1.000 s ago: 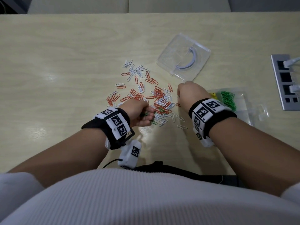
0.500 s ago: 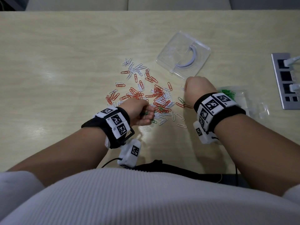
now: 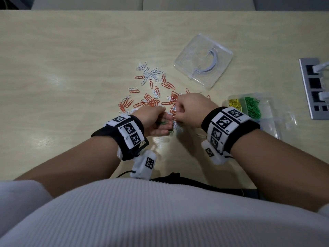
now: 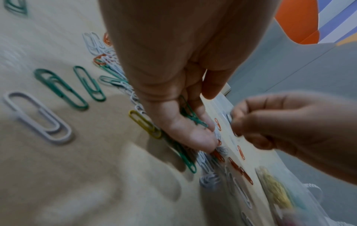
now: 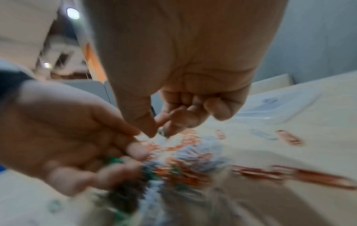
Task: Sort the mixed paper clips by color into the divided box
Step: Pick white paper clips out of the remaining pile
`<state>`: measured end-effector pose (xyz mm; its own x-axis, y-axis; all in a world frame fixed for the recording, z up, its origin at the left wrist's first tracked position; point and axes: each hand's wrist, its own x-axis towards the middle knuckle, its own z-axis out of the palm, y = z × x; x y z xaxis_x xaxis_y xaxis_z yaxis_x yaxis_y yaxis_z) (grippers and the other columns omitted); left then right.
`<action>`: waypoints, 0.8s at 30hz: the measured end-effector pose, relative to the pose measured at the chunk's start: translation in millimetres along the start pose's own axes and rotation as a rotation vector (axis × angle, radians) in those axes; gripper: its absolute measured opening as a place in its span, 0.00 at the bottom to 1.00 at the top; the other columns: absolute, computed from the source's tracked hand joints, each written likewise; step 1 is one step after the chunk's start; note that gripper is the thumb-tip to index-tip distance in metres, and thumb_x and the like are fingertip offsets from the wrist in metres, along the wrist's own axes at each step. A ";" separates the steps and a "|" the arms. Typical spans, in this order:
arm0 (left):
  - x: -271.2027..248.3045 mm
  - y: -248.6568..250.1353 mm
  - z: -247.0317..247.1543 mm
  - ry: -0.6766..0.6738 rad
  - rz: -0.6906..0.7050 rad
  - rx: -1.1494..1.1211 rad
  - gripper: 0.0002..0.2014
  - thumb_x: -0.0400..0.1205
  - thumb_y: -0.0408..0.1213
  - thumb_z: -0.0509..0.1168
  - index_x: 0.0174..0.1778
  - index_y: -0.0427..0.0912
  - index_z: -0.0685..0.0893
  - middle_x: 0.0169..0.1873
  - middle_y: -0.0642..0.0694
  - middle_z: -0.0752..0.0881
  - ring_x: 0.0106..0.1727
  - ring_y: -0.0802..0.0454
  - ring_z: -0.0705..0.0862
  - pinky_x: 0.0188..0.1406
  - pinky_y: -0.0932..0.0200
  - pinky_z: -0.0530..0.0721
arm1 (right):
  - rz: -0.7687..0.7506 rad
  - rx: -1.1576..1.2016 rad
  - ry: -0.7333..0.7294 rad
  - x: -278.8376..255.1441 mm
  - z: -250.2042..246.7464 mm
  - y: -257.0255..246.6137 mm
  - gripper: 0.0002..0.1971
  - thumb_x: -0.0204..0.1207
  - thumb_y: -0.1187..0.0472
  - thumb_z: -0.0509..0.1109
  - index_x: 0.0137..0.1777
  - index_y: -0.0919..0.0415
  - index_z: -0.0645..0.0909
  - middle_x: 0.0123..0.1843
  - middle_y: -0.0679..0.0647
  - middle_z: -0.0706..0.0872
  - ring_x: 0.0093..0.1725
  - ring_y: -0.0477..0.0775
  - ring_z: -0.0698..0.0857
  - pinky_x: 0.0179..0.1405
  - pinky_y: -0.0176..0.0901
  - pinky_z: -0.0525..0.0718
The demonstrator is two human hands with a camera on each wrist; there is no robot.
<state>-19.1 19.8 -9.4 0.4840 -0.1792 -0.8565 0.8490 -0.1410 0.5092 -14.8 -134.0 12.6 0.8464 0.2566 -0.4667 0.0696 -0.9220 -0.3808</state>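
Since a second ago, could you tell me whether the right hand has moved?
Yes. The right hand has swung left, away from the divided box, to meet the left hand.

Little can be read. The wristbands (image 3: 229, 125) carry white tiles printed with black square code patterns, and beside some tiles stand tiny characters (on the left band (image 3: 129, 131) they look like single digits, too small to tell). A white module (image 3: 144, 164) hanging under the left wrist bears one more code square. The clips, the clear lid and the box show no lettering.
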 end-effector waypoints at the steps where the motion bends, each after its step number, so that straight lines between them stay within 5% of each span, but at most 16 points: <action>1: -1.2 0.0 1.6 -0.002 0.012 -0.006 0.16 0.87 0.41 0.56 0.43 0.35 0.84 0.36 0.38 0.87 0.39 0.47 0.87 0.49 0.47 0.88 | -0.065 0.065 0.000 -2.7 1.5 -8.5 0.01 0.73 0.57 0.68 0.42 0.53 0.81 0.42 0.48 0.84 0.45 0.51 0.81 0.43 0.41 0.76; 6: -3.9 -0.7 -3.6 -0.024 -0.015 0.007 0.16 0.88 0.40 0.55 0.41 0.38 0.83 0.31 0.44 0.85 0.29 0.54 0.84 0.36 0.58 0.89 | 0.013 0.093 0.140 -1.2 13.1 -6.4 0.07 0.78 0.59 0.64 0.50 0.53 0.83 0.51 0.51 0.84 0.51 0.53 0.82 0.50 0.43 0.79; 10: -6.2 -5.2 -11.9 -0.021 -0.046 0.050 0.17 0.88 0.41 0.54 0.38 0.39 0.83 0.27 0.46 0.83 0.26 0.55 0.82 0.44 0.54 0.87 | 0.055 -0.134 0.103 1.6 30.0 7.5 0.10 0.79 0.58 0.65 0.58 0.56 0.78 0.55 0.55 0.81 0.53 0.59 0.82 0.51 0.49 0.82; 15: -10.2 -6.7 -15.4 -0.015 -0.026 0.072 0.17 0.88 0.39 0.54 0.38 0.38 0.82 0.28 0.45 0.82 0.26 0.54 0.82 0.52 0.50 0.85 | 0.027 -0.178 0.125 4.7 31.7 6.8 0.08 0.78 0.65 0.62 0.54 0.57 0.79 0.50 0.55 0.82 0.50 0.60 0.83 0.47 0.49 0.83; 20: -10.2 -7.2 -16.3 -0.034 -0.015 0.090 0.17 0.88 0.42 0.53 0.41 0.38 0.83 0.30 0.45 0.84 0.29 0.53 0.84 0.51 0.51 0.86 | 0.063 -0.025 0.151 -0.7 25.5 5.4 0.03 0.75 0.59 0.63 0.43 0.52 0.79 0.46 0.51 0.82 0.45 0.55 0.81 0.45 0.46 0.82; 24: -10.9 -8.1 -12.8 -0.077 0.020 0.038 0.17 0.88 0.45 0.55 0.48 0.37 0.84 0.38 0.40 0.86 0.41 0.48 0.87 0.54 0.46 0.87 | -0.129 0.181 0.218 -6.8 23.3 -14.4 0.02 0.73 0.59 0.68 0.43 0.52 0.82 0.46 0.50 0.80 0.46 0.49 0.78 0.47 0.42 0.76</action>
<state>-28.5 35.4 -5.2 0.4816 -0.2561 -0.8381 0.8301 -0.1735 0.5300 -33.8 -115.7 2.6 0.9314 0.2820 -0.2300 0.1057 -0.8145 -0.5705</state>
